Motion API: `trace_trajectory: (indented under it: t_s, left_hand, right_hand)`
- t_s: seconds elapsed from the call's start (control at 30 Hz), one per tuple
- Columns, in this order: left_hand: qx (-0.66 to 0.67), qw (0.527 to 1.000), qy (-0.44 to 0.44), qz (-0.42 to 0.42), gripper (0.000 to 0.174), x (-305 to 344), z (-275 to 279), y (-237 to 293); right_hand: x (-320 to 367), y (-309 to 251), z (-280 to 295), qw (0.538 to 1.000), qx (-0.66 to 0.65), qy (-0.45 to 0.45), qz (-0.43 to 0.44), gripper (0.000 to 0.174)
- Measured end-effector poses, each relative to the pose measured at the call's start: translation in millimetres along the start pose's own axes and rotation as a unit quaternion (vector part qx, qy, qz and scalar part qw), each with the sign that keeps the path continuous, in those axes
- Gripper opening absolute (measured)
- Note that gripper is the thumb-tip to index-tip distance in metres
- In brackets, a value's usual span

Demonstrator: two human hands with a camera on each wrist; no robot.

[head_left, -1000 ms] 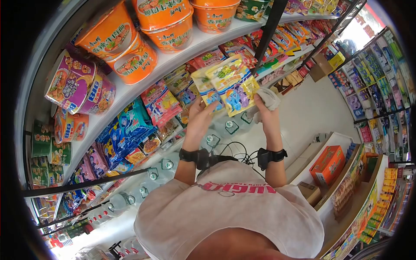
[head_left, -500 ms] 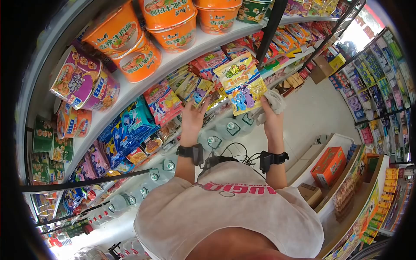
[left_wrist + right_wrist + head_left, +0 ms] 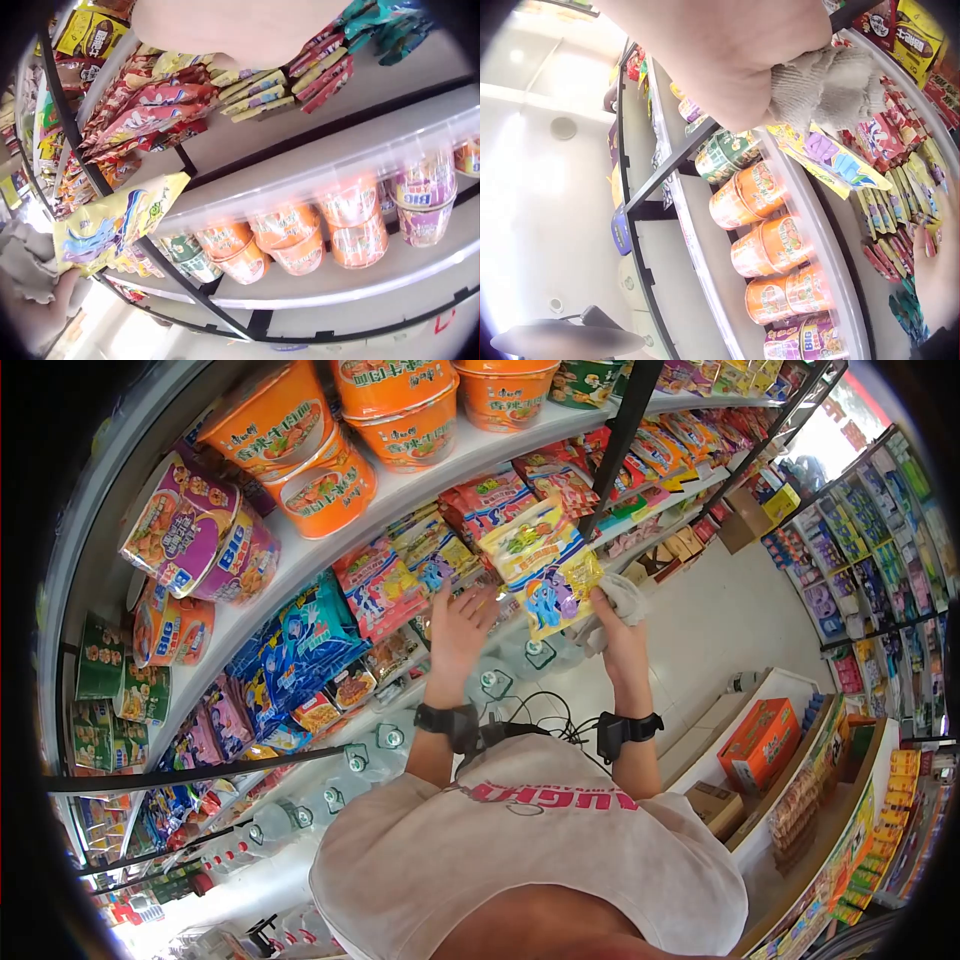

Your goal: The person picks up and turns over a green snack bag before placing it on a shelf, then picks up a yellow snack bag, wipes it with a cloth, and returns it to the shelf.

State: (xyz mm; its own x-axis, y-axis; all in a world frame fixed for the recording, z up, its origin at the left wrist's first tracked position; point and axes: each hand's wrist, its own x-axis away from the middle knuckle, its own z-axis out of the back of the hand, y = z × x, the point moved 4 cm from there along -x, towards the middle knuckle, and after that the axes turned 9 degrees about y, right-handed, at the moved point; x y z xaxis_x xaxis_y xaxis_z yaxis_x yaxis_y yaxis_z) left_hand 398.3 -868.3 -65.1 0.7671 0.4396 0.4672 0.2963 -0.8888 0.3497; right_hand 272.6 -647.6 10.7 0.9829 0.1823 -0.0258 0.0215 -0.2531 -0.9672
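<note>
My right hand (image 3: pixel 626 650) pinches the lower right edge of a yellow snack bag (image 3: pixel 543 568) printed with cartoon ponies. A crumpled grey cloth (image 3: pixel 624 598) is bunched in that same hand; in the right wrist view its ribbed weave (image 3: pixel 832 86) shows beside the palm. My left hand (image 3: pixel 460 635) is empty, its fingers spread to the left of the bag. Just beyond the left fingertips, similar yellow packets (image 3: pixel 432 550) stand in a row on the lower shelf, beside pink packets (image 3: pixel 380 590). The left wrist view shows the held bag (image 3: pixel 120 225) tilted in front of a shelf post.
Orange noodle tubs (image 3: pixel 410 435) and purple ones (image 3: pixel 195 535) line the shelf above. A black upright post (image 3: pixel 625 440) stands behind the bag. Large water bottles (image 3: pixel 495 680) stand on the floor below. To the right is a low unit with an orange box (image 3: pixel 760 745).
Both hands held two yellow bags together; the left hand moved one to the shelf row and let go. It has drawn back with spread fingers. The right hand's bag has tilted left.
</note>
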Motion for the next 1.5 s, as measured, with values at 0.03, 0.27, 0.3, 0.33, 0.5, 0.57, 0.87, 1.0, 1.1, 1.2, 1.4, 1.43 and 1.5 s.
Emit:
trace_trajectory:
  t_s: [0.03,0.27,0.3,0.33,0.5,0.57,0.87,1.0,1.1,1.2,1.4,1.43,1.5]
  left_hand:
    - [-0.016,0.998,-0.057,0.029,0.056,13.4,-17.9,-8.7]
    - [-0.118,0.984,-0.077,-0.112,0.046,39.6,-56.9,-63.8]
    - [-0.104,0.982,-0.095,-0.123,0.043,46.0,-67.7,-69.1]
    - [-0.142,0.977,-0.112,-0.113,0.042,53.1,-79.2,-87.9]
    - [-0.332,0.921,-0.159,-0.129,0.048,55.3,-83.8,-162.1]
    - [-0.245,0.954,-0.171,-0.037,0.055,69.9,-83.4,-191.3]
    - [-0.574,0.734,-0.359,-0.044,0.051,97.5,-118.4,-212.0]
    - [-0.549,0.753,-0.363,0.01,0.046,109.2,-118.3,-214.5]
    - [-0.484,0.816,-0.317,0.007,0.044,107.9,-125.4,-218.5]
    - [-0.497,0.818,-0.29,-0.02,0.047,100.3,-126.7,-220.0]
    - [-0.607,0.678,-0.387,-0.147,0.052,88.8,-114.1,-218.4]
    - [-0.61,0.691,-0.372,-0.11,0.049,83.8,-113.0,-220.2]
    - [-0.611,0.698,-0.371,-0.032,0.044,81.3,-109.1,-221.3]
  right_hand:
    - [1.9,1.9,0.9,0.999,0.031,-0.019,0.028,0.024]
    - [21.3,1.6,30.9,0.985,0.157,-0.042,0.059,0.024]
    - [17.0,-1.6,49.1,0.994,0.099,0.038,0.033,0.025]
    - [21.2,-9.5,66.9,0.994,0.061,0.09,0.025,0.027]
    - [49.5,-59.9,67.8,0.892,0.205,-0.009,0.403,0.039]
    - [67.7,-76.8,62.7,0.886,0.262,-0.017,0.382,0.041]
    - [27.1,-40.3,152.8,0.905,0.291,0.123,0.284,0.042]
    - [21.8,-36.1,190.1,0.977,0.085,0.184,0.062,0.04]
    - [38.4,-64.5,183.6,0.955,-0.015,0.255,0.152,0.037]
    - [61.0,-91.4,156.4,0.925,0.094,0.2,0.309,0.034]
    - [71.7,-84.7,111.7,0.876,0.309,-0.065,0.363,0.032]
    - [62.8,-74.8,117.5,0.889,0.284,-0.076,0.351,0.031]
    - [43.4,-54.2,136.5,0.889,0.316,-0.011,0.33,0.029]
